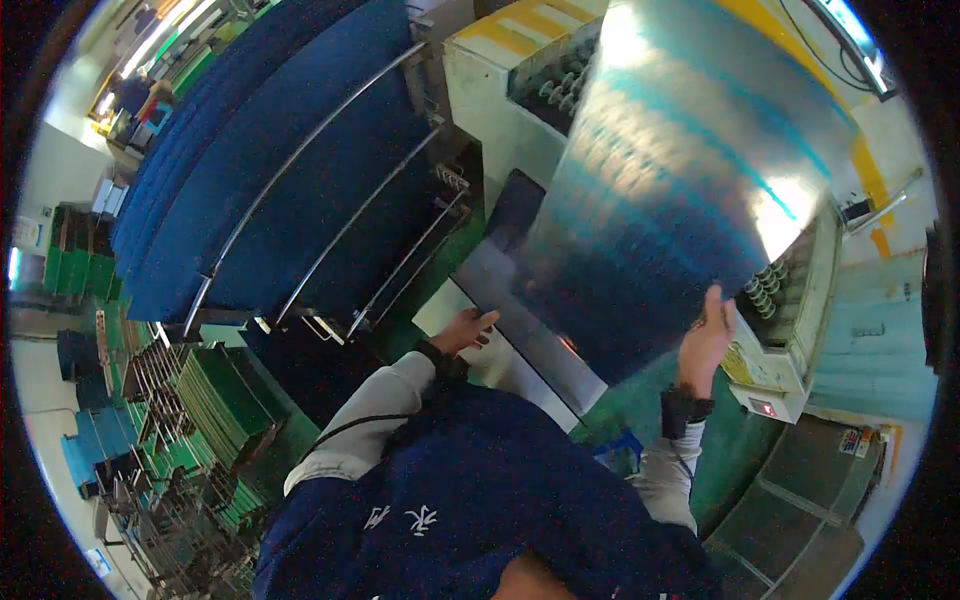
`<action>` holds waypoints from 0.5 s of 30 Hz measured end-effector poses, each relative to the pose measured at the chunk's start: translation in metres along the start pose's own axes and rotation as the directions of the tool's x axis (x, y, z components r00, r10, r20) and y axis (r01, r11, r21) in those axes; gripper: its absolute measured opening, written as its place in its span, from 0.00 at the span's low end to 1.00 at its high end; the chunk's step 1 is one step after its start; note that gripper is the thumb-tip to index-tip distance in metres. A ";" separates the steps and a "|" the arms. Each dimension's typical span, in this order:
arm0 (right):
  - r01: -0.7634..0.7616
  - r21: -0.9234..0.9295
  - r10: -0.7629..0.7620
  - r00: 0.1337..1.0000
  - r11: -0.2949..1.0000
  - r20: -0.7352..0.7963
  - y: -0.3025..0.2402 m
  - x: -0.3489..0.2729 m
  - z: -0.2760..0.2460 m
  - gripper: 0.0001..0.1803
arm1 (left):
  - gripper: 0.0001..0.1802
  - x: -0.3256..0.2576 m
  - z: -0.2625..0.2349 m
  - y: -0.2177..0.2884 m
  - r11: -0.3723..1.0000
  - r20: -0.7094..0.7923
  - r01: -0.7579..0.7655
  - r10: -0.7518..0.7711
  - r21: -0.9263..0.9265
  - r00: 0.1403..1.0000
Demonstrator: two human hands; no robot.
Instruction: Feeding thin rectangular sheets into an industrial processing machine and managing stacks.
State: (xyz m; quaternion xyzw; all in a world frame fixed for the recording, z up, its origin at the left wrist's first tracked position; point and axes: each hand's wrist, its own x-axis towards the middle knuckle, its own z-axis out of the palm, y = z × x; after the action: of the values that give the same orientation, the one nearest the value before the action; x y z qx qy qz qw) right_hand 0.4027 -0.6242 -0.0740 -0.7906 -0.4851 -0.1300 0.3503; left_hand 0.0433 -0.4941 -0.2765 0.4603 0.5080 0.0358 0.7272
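A large shiny metal sheet [650,190] with bluish streaks slants across the upper right of the head view, its near end toward me. My right hand [708,335] pinches this sheet at its near right corner, thumb and fingers closed on the edge. Left of that lies a long grey panel [535,335], next to the sheet's near end and above a pale white surface [520,385]. At the left edge of the grey panel is my left hand [465,332], its thumb and fingers apart and bent. Nothing shows between them, and I cannot tell whether the fingertips touch the panel.
A cream machine with spiral rollers [565,95] stands beyond the sheet; more rollers [768,295] show at its right. On the left, a rack with metal rails [330,140] carries large dark blue panels [250,170]. Several green boards [215,410] lean behind it. A mesh panel [800,510] sits lower right.
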 end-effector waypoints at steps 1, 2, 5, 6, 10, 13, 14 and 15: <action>-0.190 0.348 0.193 0.981 0.918 0.026 0.006 0.003 -0.004 0.13 | 0.34 -0.002 0.002 0.003 1.000 -0.001 -0.010 0.010 -0.001 1.000; -0.341 0.644 0.353 0.929 0.685 0.116 0.008 0.007 -0.006 0.13 | 0.34 -0.004 0.004 0.006 1.000 -0.004 -0.020 0.020 -0.004 1.000; -0.522 0.781 0.384 0.837 0.343 0.391 -0.021 0.025 -0.011 0.10 | 0.33 -0.006 0.008 0.014 0.999 -0.016 0.032 -0.032 0.017 0.999; -0.560 0.761 0.350 0.820 0.328 0.453 -0.025 0.026 -0.006 0.10 | 0.33 -0.008 0.007 0.013 1.000 -0.019 0.021 -0.021 0.004 1.000; -0.599 0.786 0.385 0.696 -0.153 0.606 -0.001 0.029 0.040 0.08 | 0.35 -0.010 0.006 0.014 1.000 0.004 0.011 -0.011 0.003 1.000; -0.517 0.816 0.361 0.732 -0.259 0.578 0.004 0.034 0.067 0.08 | 0.36 -0.006 0.002 0.005 0.999 0.004 0.006 -0.006 0.038 1.000; -0.488 0.824 0.342 0.751 -0.288 0.564 0.005 0.036 0.076 0.08 | 0.35 -0.003 0.001 0.001 0.999 -0.005 -0.003 0.003 0.050 1.000; -0.481 0.818 0.340 0.747 -0.317 0.571 0.007 0.039 0.084 0.08 | 0.35 -0.001 -0.002 -0.003 0.999 -0.017 -0.003 0.003 0.052 1.000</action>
State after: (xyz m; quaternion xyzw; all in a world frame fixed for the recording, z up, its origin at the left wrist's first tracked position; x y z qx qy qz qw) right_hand 0.4167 -0.5426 -0.1159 -0.3816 -0.1160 0.4403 0.8044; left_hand 0.0400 -0.4955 -0.2781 0.4796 0.5141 0.0275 0.7106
